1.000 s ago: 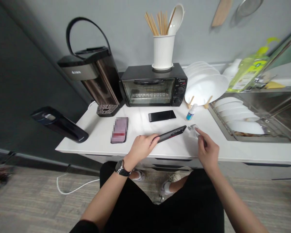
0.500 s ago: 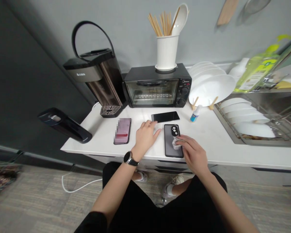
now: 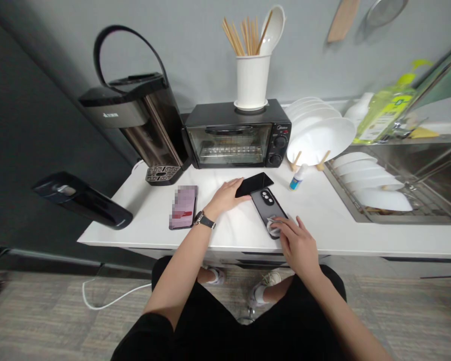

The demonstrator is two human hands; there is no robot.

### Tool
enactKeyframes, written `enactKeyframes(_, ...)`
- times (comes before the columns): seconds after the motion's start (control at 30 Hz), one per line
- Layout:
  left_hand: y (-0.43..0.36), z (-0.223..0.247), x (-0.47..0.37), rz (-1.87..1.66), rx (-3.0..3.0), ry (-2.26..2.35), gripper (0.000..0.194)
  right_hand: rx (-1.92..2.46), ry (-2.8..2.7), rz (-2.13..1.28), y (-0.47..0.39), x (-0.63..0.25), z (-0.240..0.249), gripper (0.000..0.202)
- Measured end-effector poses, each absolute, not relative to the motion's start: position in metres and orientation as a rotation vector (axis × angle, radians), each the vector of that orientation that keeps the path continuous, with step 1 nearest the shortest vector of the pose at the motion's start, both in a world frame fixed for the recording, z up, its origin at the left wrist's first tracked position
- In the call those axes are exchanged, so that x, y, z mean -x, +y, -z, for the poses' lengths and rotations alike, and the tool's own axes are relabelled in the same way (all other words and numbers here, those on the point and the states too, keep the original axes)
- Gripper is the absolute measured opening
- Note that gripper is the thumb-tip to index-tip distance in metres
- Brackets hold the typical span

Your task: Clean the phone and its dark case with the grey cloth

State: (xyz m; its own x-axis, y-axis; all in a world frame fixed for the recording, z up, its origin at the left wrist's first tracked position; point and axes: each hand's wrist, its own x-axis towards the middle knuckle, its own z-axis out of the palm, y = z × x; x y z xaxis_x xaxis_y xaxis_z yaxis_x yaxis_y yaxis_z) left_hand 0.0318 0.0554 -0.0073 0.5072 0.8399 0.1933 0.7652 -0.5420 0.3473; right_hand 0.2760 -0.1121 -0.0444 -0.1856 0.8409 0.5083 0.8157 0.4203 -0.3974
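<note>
A phone case [image 3: 263, 206] with a dark rim and camera cutouts lies tilted on the white counter [image 3: 334, 235]. On its lower end my right hand [image 3: 296, 240] pinches a crumpled white wipe [image 3: 273, 228]. The black phone [image 3: 254, 184] lies just above, close against the case's top. My left hand [image 3: 227, 196] is at the phone's left end, fingers touching it, thumb stretched toward the case; whether it grips the phone is unclear. Left of that hand rests a second phone with a lit pinkish screen [image 3: 184, 205]. A small spray bottle [image 3: 296, 179] stands to the right.
Behind are a toaster oven [image 3: 235, 145] with a cup of chopsticks [image 3: 252, 80] on top, and a water dispenser [image 3: 154, 130]. A dark flask-like object [image 3: 86, 200] is at the left. Plates [image 3: 321, 138] and the sink rack [image 3: 372, 213] are on the right.
The case has turned, its top swinging left toward the black phone. My left hand has moved up to the phone's left end, and the phone is more tilted. The wipe is lower on the case.
</note>
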Motion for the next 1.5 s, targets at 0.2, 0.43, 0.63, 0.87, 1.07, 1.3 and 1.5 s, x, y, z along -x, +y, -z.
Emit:
enactKeyframes(0.2,0.040,-0.002,-0.042,-0.467,-2.535,1.455,0.050,1.528,-1.890,-0.022,-0.119,-0.272,0.044,0.037)
enactKeyframes(0.43,0.013,-0.013,-0.033,-0.543,-2.378,1.666,0.033,1.585,-1.944,0.080,-0.077,-0.274,0.038,0.044)
enactKeyframes(0.63,-0.039,-0.018,-0.005,-0.750,-2.132,1.657,0.041,1.468,-1.780,-0.030,-0.043,-0.267,0.018,0.046)
enactKeyframes(0.87,-0.065,-0.014,-0.015,-0.599,-1.702,1.030,0.044,1.311,-1.561,-0.451,-0.087,-0.279,0.023,0.041)
enactKeyframes(1.07,-0.044,-0.004,-0.037,-0.618,-1.842,1.030,0.034,1.342,-1.741,-0.445,-0.113,-0.310,0.035,0.037)
enactKeyframes(1.3,-0.054,-0.002,-0.051,-0.478,-2.549,1.316,0.034,1.435,-1.844,-0.207,-0.120,-0.318,0.045,0.043)
enactKeyframes(1.5,-0.060,0.010,-0.059,-0.483,-2.697,1.428,0.033,1.504,-1.919,-0.010,-0.125,-0.318,0.045,0.046)
